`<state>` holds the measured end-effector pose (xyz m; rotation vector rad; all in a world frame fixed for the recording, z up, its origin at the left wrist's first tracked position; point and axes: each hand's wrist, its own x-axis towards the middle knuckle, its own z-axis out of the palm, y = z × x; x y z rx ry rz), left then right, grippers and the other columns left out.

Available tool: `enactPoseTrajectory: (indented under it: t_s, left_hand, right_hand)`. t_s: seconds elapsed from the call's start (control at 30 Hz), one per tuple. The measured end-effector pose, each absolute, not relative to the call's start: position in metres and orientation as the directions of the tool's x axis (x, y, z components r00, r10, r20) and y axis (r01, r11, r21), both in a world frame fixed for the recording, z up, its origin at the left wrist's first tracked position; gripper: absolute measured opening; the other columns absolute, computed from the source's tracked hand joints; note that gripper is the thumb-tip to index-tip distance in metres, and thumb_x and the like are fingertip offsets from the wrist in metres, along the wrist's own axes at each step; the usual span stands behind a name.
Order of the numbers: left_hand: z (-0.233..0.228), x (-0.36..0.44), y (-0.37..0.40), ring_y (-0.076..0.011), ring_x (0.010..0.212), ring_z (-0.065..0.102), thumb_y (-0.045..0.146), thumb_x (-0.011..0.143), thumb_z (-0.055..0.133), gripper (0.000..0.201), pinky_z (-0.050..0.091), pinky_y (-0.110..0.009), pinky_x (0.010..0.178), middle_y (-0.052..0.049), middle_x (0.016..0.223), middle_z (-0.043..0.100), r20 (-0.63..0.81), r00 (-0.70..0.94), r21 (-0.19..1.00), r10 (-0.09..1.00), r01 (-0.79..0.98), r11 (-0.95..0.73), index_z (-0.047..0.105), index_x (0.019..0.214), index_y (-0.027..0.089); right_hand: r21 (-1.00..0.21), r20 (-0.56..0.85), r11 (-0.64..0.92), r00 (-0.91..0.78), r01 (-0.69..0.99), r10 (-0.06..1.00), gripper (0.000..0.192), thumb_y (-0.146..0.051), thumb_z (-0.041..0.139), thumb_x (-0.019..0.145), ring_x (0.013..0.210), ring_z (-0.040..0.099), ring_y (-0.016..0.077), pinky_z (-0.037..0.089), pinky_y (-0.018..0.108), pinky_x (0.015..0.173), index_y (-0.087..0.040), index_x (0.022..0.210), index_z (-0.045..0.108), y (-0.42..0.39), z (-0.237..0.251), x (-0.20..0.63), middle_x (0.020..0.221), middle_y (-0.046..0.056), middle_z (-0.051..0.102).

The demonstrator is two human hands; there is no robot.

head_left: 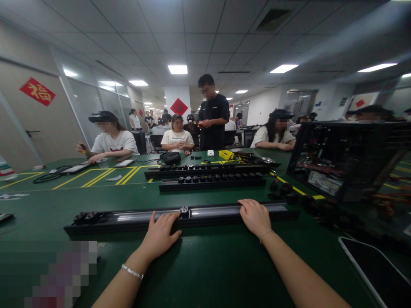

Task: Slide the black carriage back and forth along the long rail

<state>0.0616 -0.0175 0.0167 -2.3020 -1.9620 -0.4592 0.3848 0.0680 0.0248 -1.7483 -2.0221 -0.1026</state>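
A long black rail with a shiny metal channel (218, 211) lies across the green table (205, 265) in front of me. My left hand (160, 233) rests flat on its near edge, fingers spread, just left of a small black socket module (184, 210) seated in the channel. My right hand (255, 216) lies on the rail further right, fingers curled over its top. Two more black modules (86, 217) sit at the rail's left end.
Two other black rails filled with modules (212, 176) lie further back. Loose black modules (284, 190) and an open black chassis (346, 158) stand at the right, a dark tablet (379, 269) near right. Several people sit or stand across the table.
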Motion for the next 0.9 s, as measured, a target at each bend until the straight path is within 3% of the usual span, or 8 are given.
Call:
enactPoseTrajectory:
  t_s: [0.33,0.5,0.63,0.9]
  left_hand:
    - [0.022,0.064,-0.019,-0.0227,0.113,0.049,0.043,0.080,0.044,0.052,0.002,-0.057,0.107,-0.004,0.120,0.059,0.241,0.126,0.136,0.962,0.977,-0.162,0.040,0.130,0.031]
    - [0.022,0.064,-0.017,-0.0231,0.113,0.049,0.042,0.079,0.044,0.050,0.002,-0.058,0.107,-0.003,0.118,0.059,0.235,0.122,0.149,0.964,0.976,-0.159,0.041,0.129,0.033]
    - [0.022,0.064,-0.017,-0.0224,0.113,0.050,0.042,0.080,0.043,0.050,0.003,-0.058,0.107,-0.003,0.117,0.059,0.236,0.123,0.156,0.964,0.974,-0.162,0.041,0.129,0.034]
    - [0.021,0.068,-0.017,-0.0223,0.110,0.051,0.040,0.079,0.046,0.049,0.005,-0.059,0.106,-0.002,0.112,0.060,0.269,0.112,0.128,0.957,0.980,-0.151,0.041,0.128,0.037]
  right_hand:
    - [-0.236,0.390,0.188,-0.084,0.953,0.917,0.039,-0.025,0.033,0.083,0.114,0.046,0.0185,0.030,0.037,0.093,-0.027,0.109,0.062,0.069,0.023,0.385,0.118,0.002,0.060]
    - [-0.267,0.500,0.256,-0.094,0.929,0.861,0.037,-0.024,0.034,0.083,0.113,0.047,0.0192,0.028,0.037,0.097,-0.022,0.109,0.061,0.064,0.026,0.383,0.115,0.004,0.061]
    - [-0.246,0.550,0.461,-0.269,0.852,0.791,0.035,-0.023,0.035,0.084,0.112,0.047,0.0183,0.027,0.033,0.098,-0.020,0.109,0.060,0.047,0.029,0.358,0.112,0.005,0.062]
    - [-0.222,0.400,0.652,-0.543,0.725,0.739,0.040,-0.027,0.044,0.080,0.107,0.048,0.0176,0.022,0.037,0.099,-0.029,0.120,0.050,0.015,0.026,0.287,0.114,0.002,0.059]
